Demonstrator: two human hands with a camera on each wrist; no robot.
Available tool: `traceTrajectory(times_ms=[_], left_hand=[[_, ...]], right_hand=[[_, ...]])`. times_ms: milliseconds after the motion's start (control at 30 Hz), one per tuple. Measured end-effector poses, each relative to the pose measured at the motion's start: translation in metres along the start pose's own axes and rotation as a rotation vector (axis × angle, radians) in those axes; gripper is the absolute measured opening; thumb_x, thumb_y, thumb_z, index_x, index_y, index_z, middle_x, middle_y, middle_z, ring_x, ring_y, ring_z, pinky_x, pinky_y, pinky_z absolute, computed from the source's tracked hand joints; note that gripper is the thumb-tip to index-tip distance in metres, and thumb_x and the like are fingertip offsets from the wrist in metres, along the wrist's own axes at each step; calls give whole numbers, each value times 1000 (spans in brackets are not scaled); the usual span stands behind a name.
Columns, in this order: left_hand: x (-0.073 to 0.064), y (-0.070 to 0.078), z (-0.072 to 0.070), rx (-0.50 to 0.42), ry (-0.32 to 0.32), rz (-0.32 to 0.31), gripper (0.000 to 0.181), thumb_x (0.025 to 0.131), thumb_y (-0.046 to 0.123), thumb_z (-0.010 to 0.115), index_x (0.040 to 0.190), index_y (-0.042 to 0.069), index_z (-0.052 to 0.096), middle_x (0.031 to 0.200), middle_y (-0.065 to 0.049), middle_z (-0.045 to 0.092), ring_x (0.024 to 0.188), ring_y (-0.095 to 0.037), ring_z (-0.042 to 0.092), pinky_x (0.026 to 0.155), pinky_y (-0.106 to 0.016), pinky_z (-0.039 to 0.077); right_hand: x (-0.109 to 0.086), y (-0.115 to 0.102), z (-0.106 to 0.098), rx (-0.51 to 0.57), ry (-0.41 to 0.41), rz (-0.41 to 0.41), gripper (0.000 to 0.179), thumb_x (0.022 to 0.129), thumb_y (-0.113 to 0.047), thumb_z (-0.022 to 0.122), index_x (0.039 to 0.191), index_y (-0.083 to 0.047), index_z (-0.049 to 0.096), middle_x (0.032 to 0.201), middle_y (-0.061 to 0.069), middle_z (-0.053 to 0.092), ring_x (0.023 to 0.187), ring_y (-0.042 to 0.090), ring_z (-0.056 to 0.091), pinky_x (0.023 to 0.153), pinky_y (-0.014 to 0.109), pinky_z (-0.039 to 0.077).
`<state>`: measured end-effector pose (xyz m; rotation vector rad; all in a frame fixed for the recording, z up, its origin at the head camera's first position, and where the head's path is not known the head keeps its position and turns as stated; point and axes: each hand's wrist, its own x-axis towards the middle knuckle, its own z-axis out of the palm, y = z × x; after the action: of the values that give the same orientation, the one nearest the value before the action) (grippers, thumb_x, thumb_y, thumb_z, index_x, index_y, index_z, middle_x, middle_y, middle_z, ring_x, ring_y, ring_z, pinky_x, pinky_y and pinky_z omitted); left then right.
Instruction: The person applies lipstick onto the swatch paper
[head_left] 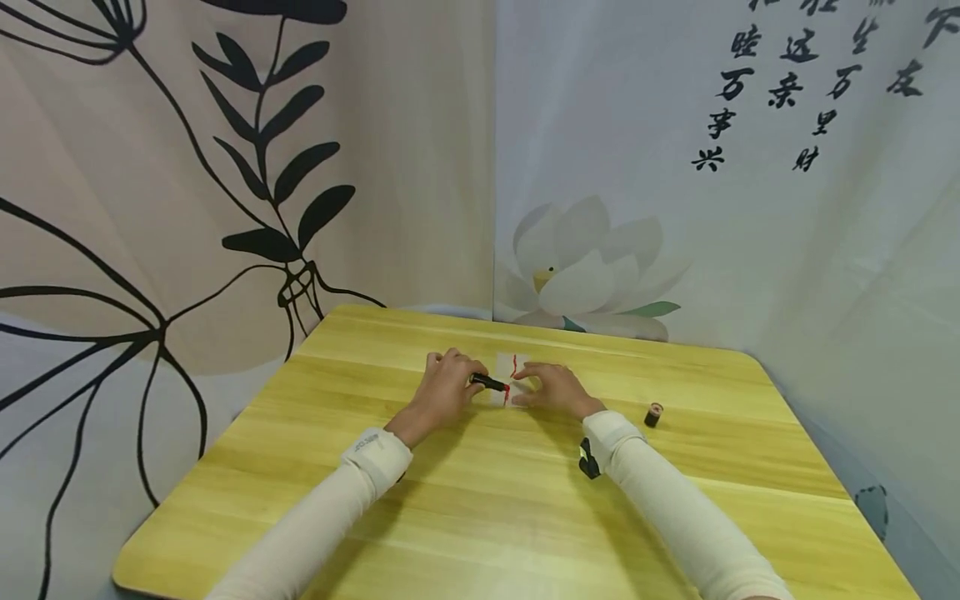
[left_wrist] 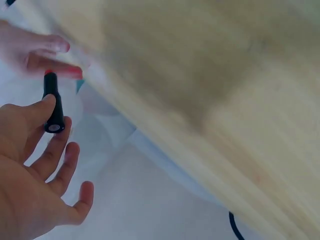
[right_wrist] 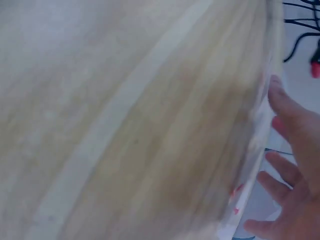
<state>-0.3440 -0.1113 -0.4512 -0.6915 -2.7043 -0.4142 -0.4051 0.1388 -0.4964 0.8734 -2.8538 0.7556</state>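
My left hand point(head_left: 448, 385) pinches a black lipstick point(head_left: 489, 382) between thumb and fingers, its red tip pointing right. In the left wrist view the lipstick point(left_wrist: 53, 102) shows its round base, and the other fingers are spread. Under the tip lies a small pale sheet point(head_left: 503, 363) with wavy red streaks. My right hand point(head_left: 555, 387) is at the sheet's right side, thumb and fingers apart, holding nothing. One finger of the right hand point(left_wrist: 37, 52) has a red smear in the left wrist view. Whether the lipstick touches the sheet or that finger, I cannot tell.
A short dark cylinder with a pinkish end, perhaps the lipstick's cap point(head_left: 654, 415), stands on the yellow wooden table point(head_left: 480, 517) to the right of the right hand. Behind the table's far edge hangs a printed curtain point(head_left: 420, 167).
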Motion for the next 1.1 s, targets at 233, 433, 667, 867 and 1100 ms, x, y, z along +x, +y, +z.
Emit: traceTrajectory(times_ms=[233, 433, 667, 867, 1100], left_hand=[[13, -1, -26, -105, 196, -35, 22, 99, 27, 74, 119, 18, 77, 109, 1, 77, 108, -24, 62, 97, -52, 38], [14, 9, -28, -285, 309, -74, 25, 99, 27, 73, 121, 15, 75, 113, -2, 77, 109, -26, 63, 94, -52, 38], [6, 32, -15, -550, 379, -83, 24, 99, 21, 72, 120, 10, 74, 111, -5, 75, 112, -29, 68, 107, -58, 42], [1, 45, -3, -703, 413, -48, 22, 100, 17, 71, 120, 7, 73, 113, -6, 75, 111, -26, 71, 103, -51, 51], [-7, 48, -2, -706, 387, -90, 29, 101, 24, 71, 126, 10, 72, 122, -5, 74, 118, -27, 67, 106, -55, 47]], right_hand=[[-3, -9, -30, 232, 219, -13, 41, 91, -25, 83, 126, -7, 74, 144, 16, 62, 121, 39, 65, 107, 59, 45], [-11, -31, -45, 439, 293, 26, 34, 96, -30, 78, 126, -14, 73, 139, 4, 66, 133, 30, 59, 111, 56, 42], [-18, -58, -40, 667, 291, 59, 39, 96, -35, 77, 128, -13, 70, 127, 5, 73, 126, 25, 64, 114, 54, 41], [-19, -74, -37, 780, 337, 126, 36, 94, -42, 79, 113, -12, 75, 112, 4, 76, 111, 23, 70, 104, 46, 51], [-22, -77, -37, 778, 337, 121, 34, 93, -41, 79, 109, -11, 75, 108, 4, 76, 108, 26, 71, 101, 46, 53]])
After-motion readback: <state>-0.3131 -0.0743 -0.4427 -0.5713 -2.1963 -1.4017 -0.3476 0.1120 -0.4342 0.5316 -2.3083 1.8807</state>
